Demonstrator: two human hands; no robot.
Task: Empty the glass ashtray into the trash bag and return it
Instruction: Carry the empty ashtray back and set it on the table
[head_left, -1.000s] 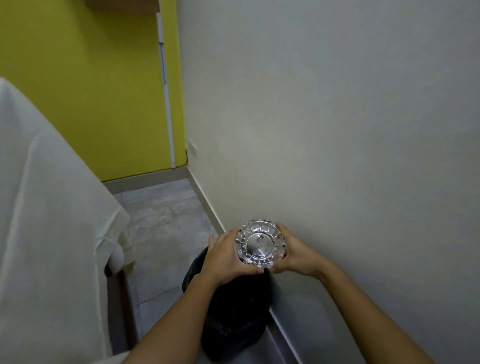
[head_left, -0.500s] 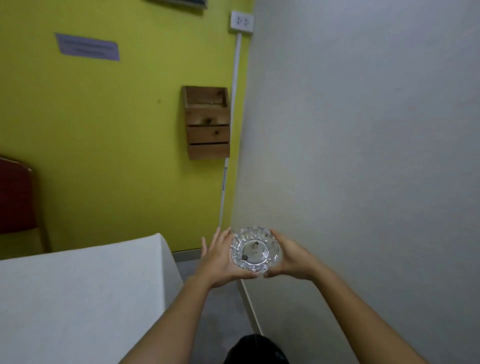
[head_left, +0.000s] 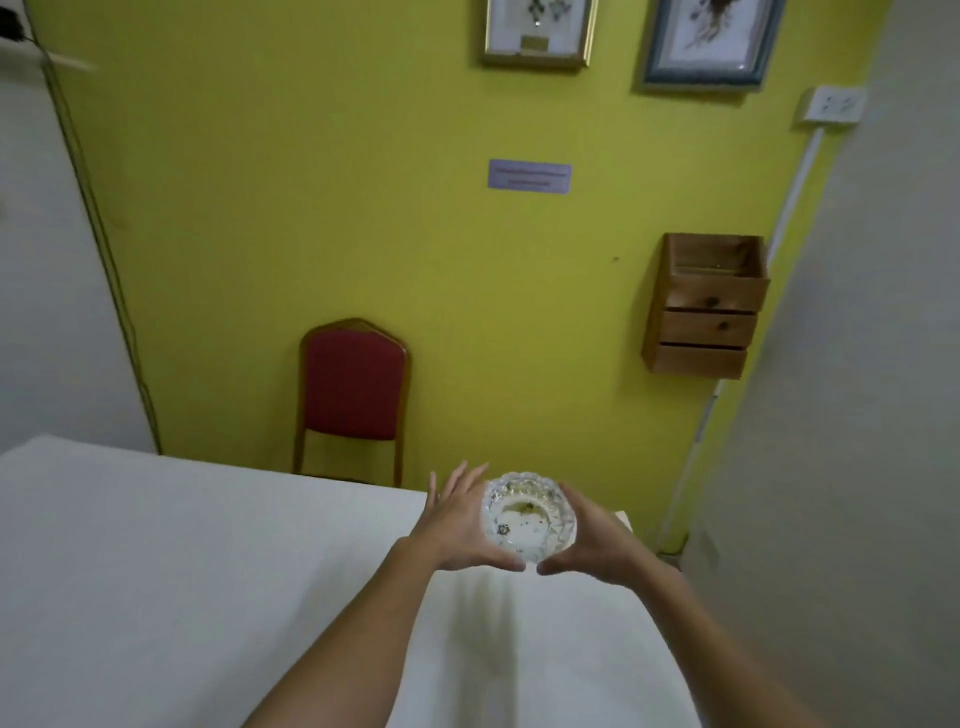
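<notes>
The cut-glass ashtray (head_left: 529, 514) is upright between both my hands, held above the far right corner of the white-clothed table (head_left: 156, 597). A few dark specks lie on its bottom. My left hand (head_left: 460, 525) cups its left side with the fingers spread upward. My right hand (head_left: 597, 540) wraps its right side, thumb under the near rim. The trash bag is out of view.
A red chair (head_left: 353, 387) stands against the yellow wall behind the table. A wooden drawer box (head_left: 709, 306) hangs on the wall at the right, beside a white cable duct (head_left: 696, 441) and the grey side wall.
The view has swung up and left from the black bag on the floor to the table. Both hands have carried the ashtray, turned upright, over the table's corner.
</notes>
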